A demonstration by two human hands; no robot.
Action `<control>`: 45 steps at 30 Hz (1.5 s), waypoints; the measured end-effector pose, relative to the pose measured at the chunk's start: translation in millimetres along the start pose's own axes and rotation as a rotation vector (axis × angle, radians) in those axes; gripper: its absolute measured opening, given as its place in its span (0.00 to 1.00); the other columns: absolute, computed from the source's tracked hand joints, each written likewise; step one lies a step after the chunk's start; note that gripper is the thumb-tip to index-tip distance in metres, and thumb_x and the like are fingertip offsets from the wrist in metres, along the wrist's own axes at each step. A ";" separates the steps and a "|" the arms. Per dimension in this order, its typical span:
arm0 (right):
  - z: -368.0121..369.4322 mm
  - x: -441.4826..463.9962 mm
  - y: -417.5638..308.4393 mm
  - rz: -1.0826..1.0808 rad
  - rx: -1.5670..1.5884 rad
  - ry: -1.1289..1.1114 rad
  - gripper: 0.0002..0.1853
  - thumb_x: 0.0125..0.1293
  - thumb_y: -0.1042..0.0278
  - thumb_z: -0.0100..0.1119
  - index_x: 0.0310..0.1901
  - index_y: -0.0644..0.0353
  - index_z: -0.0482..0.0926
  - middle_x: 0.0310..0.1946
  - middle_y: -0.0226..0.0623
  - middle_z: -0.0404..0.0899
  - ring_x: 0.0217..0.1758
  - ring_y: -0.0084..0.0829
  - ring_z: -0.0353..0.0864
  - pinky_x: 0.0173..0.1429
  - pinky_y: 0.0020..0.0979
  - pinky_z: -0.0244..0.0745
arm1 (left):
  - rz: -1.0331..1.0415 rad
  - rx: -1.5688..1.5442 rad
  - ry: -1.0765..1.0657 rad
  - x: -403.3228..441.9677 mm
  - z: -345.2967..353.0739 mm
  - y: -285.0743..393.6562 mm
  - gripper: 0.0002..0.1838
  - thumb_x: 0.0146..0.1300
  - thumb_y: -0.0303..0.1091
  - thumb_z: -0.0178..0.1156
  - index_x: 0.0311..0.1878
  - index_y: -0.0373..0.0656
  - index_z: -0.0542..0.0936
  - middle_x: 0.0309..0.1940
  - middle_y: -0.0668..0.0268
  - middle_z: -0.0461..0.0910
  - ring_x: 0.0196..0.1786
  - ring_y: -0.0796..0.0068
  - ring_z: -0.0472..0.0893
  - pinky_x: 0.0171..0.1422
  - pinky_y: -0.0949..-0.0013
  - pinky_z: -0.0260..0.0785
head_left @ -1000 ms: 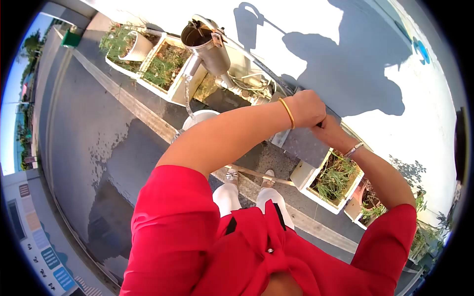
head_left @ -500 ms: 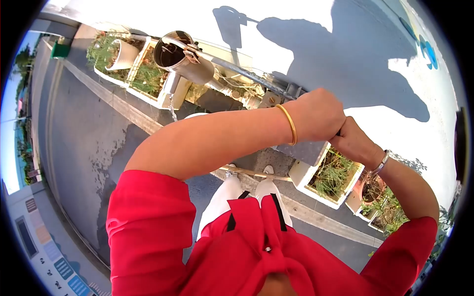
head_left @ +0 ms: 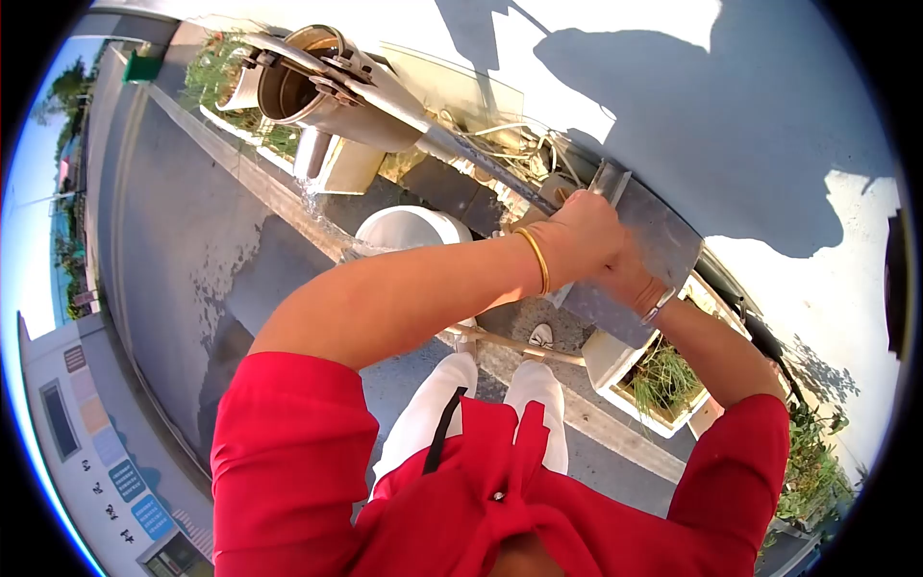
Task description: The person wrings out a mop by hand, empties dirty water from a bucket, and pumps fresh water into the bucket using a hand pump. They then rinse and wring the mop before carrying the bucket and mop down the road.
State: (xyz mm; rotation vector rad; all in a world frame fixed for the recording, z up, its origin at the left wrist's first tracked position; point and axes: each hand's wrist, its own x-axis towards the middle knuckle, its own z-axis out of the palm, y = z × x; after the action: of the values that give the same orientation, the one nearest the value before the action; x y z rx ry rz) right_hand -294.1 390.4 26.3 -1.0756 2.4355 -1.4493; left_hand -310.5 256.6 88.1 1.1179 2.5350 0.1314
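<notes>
From my remote seat, I see the L hand (head_left: 585,233) closed around the pump lever (head_left: 481,163), w/ the R hand (head_left: 630,277) pressed up against it; the R fingers are blurred, so I cannot tell their grip. The pump (head_left: 380,123) is ahead, to the left, near the wall (head_left: 625,19). Water (head_left: 310,200) runs from its spout (head_left: 311,156) near the white bucket (head_left: 409,226); if all falls inside, I cannot tell. For a good stroke, I would hold near the lever's end and push w/ even force, wrists straight. Re: edges, the grey metal plate (head_left: 663,231) is close to the hands, so knuckles need care. The planter (head_left: 663,385) on the right and the thin pole (head_left: 529,348) by the shoe (head_left: 541,336) limit stepping; the pavement (head_left: 159,221) at left gives more room.
</notes>
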 end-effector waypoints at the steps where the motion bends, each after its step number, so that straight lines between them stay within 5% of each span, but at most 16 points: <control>1: 8.3 -1.3 2.7 -0.011 0.002 -0.004 0.06 0.49 0.71 0.52 0.27 0.64 0.75 0.25 0.49 0.75 0.30 0.51 0.72 0.33 0.41 0.68 | -0.028 -0.011 -0.056 -3.0 3.0 -3.0 0.04 0.45 0.32 0.58 0.24 0.45 0.81 0.26 0.64 0.80 0.30 0.67 0.80 0.29 0.67 0.71; 4: 25.0 -11.5 -6.2 0.106 0.046 0.043 0.07 0.51 0.70 0.53 0.30 0.64 0.75 0.27 0.48 0.76 0.30 0.52 0.71 0.33 0.39 0.68 | 0.065 0.131 0.026 -18.1 -3.9 4.4 0.05 0.45 0.33 0.58 0.23 0.46 0.81 0.23 0.65 0.79 0.29 0.67 0.80 0.29 0.67 0.71; 6: 7.2 -15.7 -18.1 0.482 -0.068 -0.198 0.11 0.54 0.65 0.53 0.34 0.65 0.74 0.29 0.49 0.77 0.29 0.48 0.74 0.33 0.36 0.68 | 0.072 0.129 0.066 -26.3 -6.7 15.8 0.05 0.45 0.34 0.58 0.21 0.46 0.80 0.22 0.65 0.79 0.28 0.67 0.80 0.28 0.67 0.70; 10: -25.9 -21.1 -97.7 0.365 0.022 -0.097 0.15 0.57 0.61 0.53 0.37 0.67 0.73 0.28 0.49 0.78 0.27 0.39 0.76 0.33 0.34 0.67 | 0.151 0.127 0.218 -54.5 -46.9 38.4 0.05 0.45 0.32 0.57 0.19 0.45 0.79 0.18 0.62 0.78 0.25 0.64 0.79 0.29 0.64 0.71; 12: -84.9 -6.3 -171.5 0.645 -0.163 -0.420 0.16 0.58 0.60 0.52 0.37 0.68 0.73 0.27 0.48 0.77 0.26 0.31 0.74 0.33 0.32 0.67 | 0.198 -0.019 0.250 -65.8 -87.8 56.4 0.05 0.44 0.31 0.56 0.19 0.41 0.78 0.18 0.59 0.77 0.25 0.60 0.78 0.32 0.63 0.72; 14: -125.4 18.5 -231.5 0.791 -0.135 -0.509 0.11 0.58 0.64 0.50 0.32 0.65 0.73 0.19 0.28 0.67 0.22 0.16 0.63 0.26 0.23 0.60 | 0.262 -0.160 0.284 -70.8 -132.9 61.4 0.06 0.44 0.31 0.56 0.19 0.40 0.78 0.18 0.58 0.77 0.25 0.59 0.78 0.32 0.63 0.72; 15: -137.7 30.0 -255.1 0.758 -0.103 -0.484 0.10 0.58 0.64 0.50 0.31 0.64 0.73 0.19 0.25 0.66 0.21 0.15 0.62 0.24 0.22 0.59 | 0.320 -0.289 0.305 -70.2 -147.5 62.5 0.06 0.44 0.32 0.56 0.19 0.39 0.77 0.18 0.58 0.77 0.25 0.58 0.78 0.32 0.63 0.72; 20: -132.9 27.5 -230.8 0.930 -0.121 -0.477 0.17 0.56 0.61 0.54 0.41 0.66 0.74 0.29 0.40 0.77 0.32 0.28 0.73 0.42 0.29 0.67 | 0.271 -0.245 0.184 -61.8 -154.9 63.0 0.08 0.44 0.33 0.56 0.20 0.38 0.78 0.18 0.57 0.77 0.25 0.57 0.78 0.31 0.62 0.71; 21: -134.6 26.2 -220.7 0.725 -0.081 -0.413 0.18 0.56 0.62 0.54 0.43 0.67 0.74 0.35 0.43 0.78 0.37 0.31 0.76 0.45 0.30 0.68 | 0.210 -0.131 0.170 -56.7 -149.7 62.3 0.08 0.44 0.33 0.56 0.20 0.38 0.78 0.18 0.56 0.77 0.25 0.57 0.78 0.31 0.62 0.71; 24: -141.0 28.9 -184.6 0.839 -0.045 -0.472 0.16 0.55 0.65 0.53 0.41 0.68 0.74 0.32 0.44 0.79 0.36 0.31 0.77 0.42 0.31 0.69 | 0.203 -0.176 0.248 -37.2 -132.8 55.0 0.08 0.43 0.33 0.56 0.19 0.38 0.78 0.18 0.57 0.77 0.24 0.58 0.78 0.30 0.63 0.71; 28: -132.3 19.6 -127.5 0.634 -0.019 -0.421 0.11 0.52 0.72 0.51 0.34 0.70 0.75 0.25 0.48 0.77 0.29 0.37 0.78 0.36 0.32 0.70 | 0.190 -0.125 0.319 -14.1 -109.2 43.4 0.07 0.44 0.33 0.56 0.19 0.40 0.79 0.20 0.59 0.78 0.25 0.62 0.79 0.30 0.64 0.71; 39: -25.2 -1.0 -7.3 0.047 0.105 -0.102 0.06 0.49 0.71 0.52 0.26 0.64 0.75 0.22 0.48 0.74 0.26 0.50 0.72 0.31 0.38 0.68 | 0.029 0.031 0.052 0.7 -18.2 9.2 0.04 0.45 0.32 0.57 0.21 0.46 0.80 0.25 0.63 0.79 0.29 0.67 0.80 0.30 0.69 0.70; 42: 38.7 -13.5 23.3 -0.039 -0.013 0.133 0.06 0.50 0.70 0.53 0.25 0.64 0.75 0.23 0.48 0.75 0.27 0.51 0.71 0.32 0.39 0.68 | -0.053 0.000 -0.021 -6.9 6.8 0.3 0.04 0.44 0.34 0.58 0.20 0.49 0.80 0.23 0.64 0.79 0.28 0.68 0.80 0.29 0.69 0.70; 45: 24.0 -16.6 2.3 0.146 -0.016 -0.066 0.09 0.52 0.67 0.53 0.31 0.64 0.75 0.27 0.50 0.76 0.30 0.44 0.75 0.35 0.36 0.69 | 0.036 0.093 0.066 -24.3 13.0 1.8 0.04 0.43 0.35 0.59 0.18 0.49 0.80 0.19 0.64 0.78 0.25 0.68 0.79 0.27 0.67 0.69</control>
State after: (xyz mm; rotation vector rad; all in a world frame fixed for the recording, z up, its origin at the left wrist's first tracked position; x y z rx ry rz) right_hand -272.7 384.0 7.4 -0.9121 2.4273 -1.3301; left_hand -289.5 239.2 83.5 1.2136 2.6036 0.0606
